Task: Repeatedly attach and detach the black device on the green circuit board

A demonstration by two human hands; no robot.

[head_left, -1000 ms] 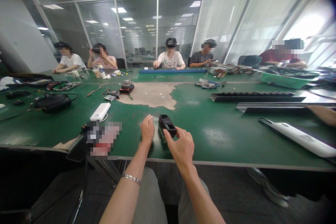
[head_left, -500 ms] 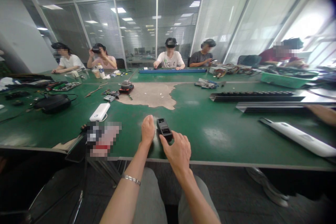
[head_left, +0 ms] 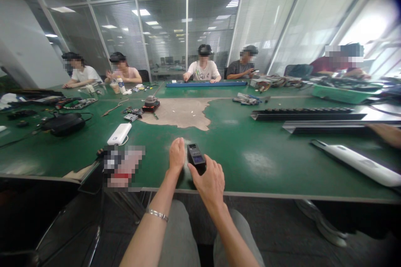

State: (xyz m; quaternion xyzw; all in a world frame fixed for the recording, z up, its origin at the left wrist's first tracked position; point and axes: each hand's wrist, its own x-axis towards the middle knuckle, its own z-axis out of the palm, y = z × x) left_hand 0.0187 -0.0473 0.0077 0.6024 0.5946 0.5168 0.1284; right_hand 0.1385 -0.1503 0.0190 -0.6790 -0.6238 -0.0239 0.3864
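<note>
One black device (head_left: 194, 150), markings too small to read, lies at eleven o'clock from my right hand (head_left: 209, 177) — part-closed around its hidden near end. My left hand (head_left: 177, 154), at its nine o'clock, is edge-on — openness and contents I can't tell. Twelve o'clock: a shirt (head_left: 204, 71), lettering blurred.

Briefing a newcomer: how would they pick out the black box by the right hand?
Face the green table. Near its close edge, between left hand and right hand, is the black box. Its dark, blocky casing differs from the white gadget leftward.
</note>
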